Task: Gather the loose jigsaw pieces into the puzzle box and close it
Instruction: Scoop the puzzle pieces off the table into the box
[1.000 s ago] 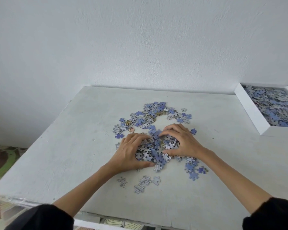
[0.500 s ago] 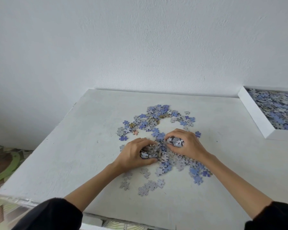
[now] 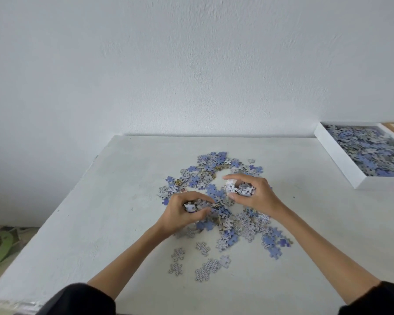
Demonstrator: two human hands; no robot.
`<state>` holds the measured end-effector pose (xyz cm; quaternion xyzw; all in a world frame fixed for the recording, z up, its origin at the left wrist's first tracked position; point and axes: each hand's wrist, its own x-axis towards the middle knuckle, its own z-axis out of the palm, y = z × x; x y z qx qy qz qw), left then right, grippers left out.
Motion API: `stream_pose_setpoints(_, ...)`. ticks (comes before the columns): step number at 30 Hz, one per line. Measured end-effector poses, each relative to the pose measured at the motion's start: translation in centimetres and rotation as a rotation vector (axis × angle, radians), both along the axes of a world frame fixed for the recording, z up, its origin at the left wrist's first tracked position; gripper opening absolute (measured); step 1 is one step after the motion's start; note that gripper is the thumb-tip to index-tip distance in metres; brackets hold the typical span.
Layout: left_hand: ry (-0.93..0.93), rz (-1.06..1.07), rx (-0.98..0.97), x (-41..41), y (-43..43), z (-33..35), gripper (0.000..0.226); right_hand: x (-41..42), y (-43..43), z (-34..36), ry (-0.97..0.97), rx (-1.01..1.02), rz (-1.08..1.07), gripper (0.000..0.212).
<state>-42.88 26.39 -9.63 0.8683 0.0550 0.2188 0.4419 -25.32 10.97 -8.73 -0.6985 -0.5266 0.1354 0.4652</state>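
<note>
Your left fingers (image 3: 198, 196) are curled in, with the thumb under them, and they hold a small bunch of puzzle pieces (image 3: 191, 206). Your right fingers (image 3: 239, 177) are curled too, a bit wider, and they hold a bigger bunch (image 3: 241, 189) in the cup of the palm.

Half a second ago both hands were low on the pile (image 3: 214, 176) and close together, with the thumbs almost touching. Now they have come apart. Your right hand (image 3: 257, 196) has gone up and toward the far side of the pile, and its bunch is off the table (image 3: 100, 201). Your left hand (image 3: 178, 214) is at the near left part of the pile. I cannot tell if it is off the pieces below it. The hands were flatter on the pile one second ago. Now each one is closed round its own handful.

Many pieces, blue ones and grey ones, lie loose in the pile, which sits in the middle of the table. A few single grey pieces (image 3: 178, 254) lie on the near side of the pile, a little apart from it.

The box (image 3: 341, 160) is to the right of the pile and well apart from it, at the far right of the table. It is white, it is open, and it has lots of pieces inside.

Your black sleeves (image 3: 77, 298) show nearer to you than the pile. A white wall (image 3: 191, 64) stands behind the pile.
</note>
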Motion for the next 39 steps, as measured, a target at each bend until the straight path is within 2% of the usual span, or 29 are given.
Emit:
stream_pose_setpoints(8, -0.004, -0.086, -0.061, 0.6, 1.0, 1.1, 0.020, -0.3, -0.5, 1.1, 0.014, 0.030, -0.054, 0.030)
stream_pose_setpoints(14, 0.005, -0.165, -0.014, 2.2, 0.4, 2.0, 0.021, 0.1, -1.5, 2.0, 0.026, 0.085, -0.070, 0.025)
stream_pose_setpoints(21, -0.030, -0.132, 0.001, 4.8, -1.1, 4.3, 0.023, 2.8, -3.1, 3.9, 0.000, 0.145, -0.043, 0.021)
stream_pose_setpoints(28, -0.076, -0.063, -0.049, 10.4, -6.3, 6.6, 0.017, 9.2, -8.0, 6.6, -0.005, 0.148, -0.018, 0.020)
stream_pose_setpoints(39, -0.095, -0.154, -0.026, 24.5, -17.4, 8.8, 0.011, 23.7, -17.3, 9.2, -0.160, 0.179, -0.137, 0.018)
